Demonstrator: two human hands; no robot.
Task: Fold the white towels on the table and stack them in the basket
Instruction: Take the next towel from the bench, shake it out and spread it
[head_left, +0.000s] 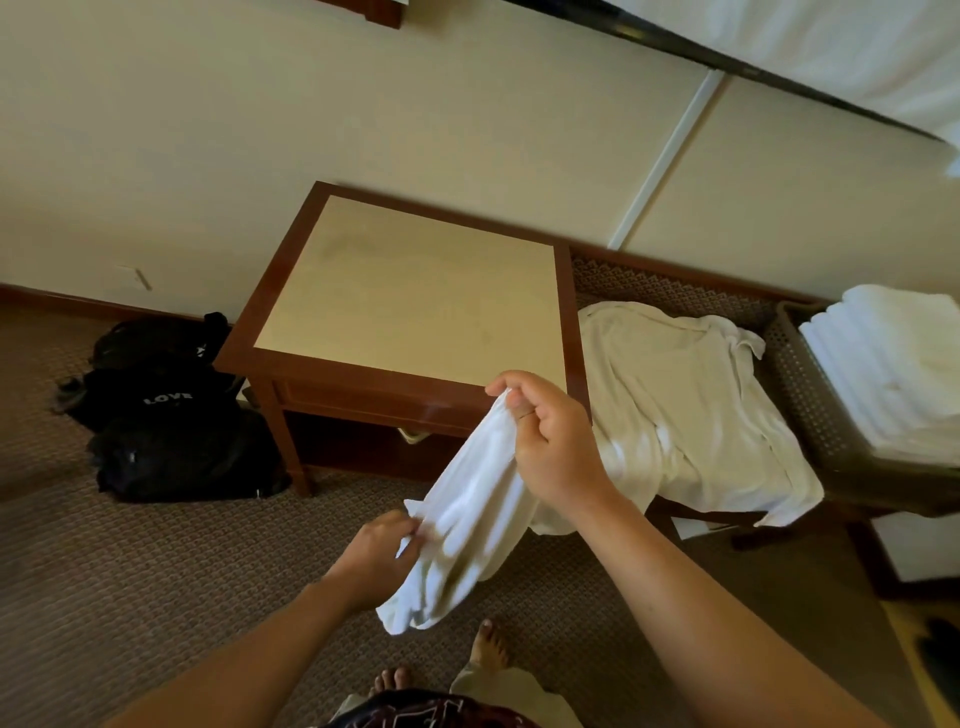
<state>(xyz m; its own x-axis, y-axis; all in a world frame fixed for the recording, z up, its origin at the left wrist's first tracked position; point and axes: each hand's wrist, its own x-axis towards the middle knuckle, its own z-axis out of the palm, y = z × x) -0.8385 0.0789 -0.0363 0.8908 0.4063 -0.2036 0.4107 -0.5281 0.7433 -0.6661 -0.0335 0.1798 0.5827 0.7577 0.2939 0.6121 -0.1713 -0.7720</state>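
I log both hands in the head view, each clamped on one white towel (470, 512) held in the air in front of the counter (415, 296). Right hand (550, 447) sits higher, its fingers (506, 387) curled and pinching the towel's upper end just over the counter's near right corner. Left hand (376, 556) is lower and closer to me, fingers pinched on a side edge of the same towel. The cloth hangs bunched between the two grips, its lower end drooping above the carpet (156, 571). Right of the counter I see a larger white cloth (691, 410) spread loosely over a low surface, one edge trailing down. Further right, the basket (810, 395) holds a stack of folded towels (893, 364) rising above its rim. Black bags (166, 410) lie on the carpet left of the counter, against the wall. My bare feet show at the bottom edge.
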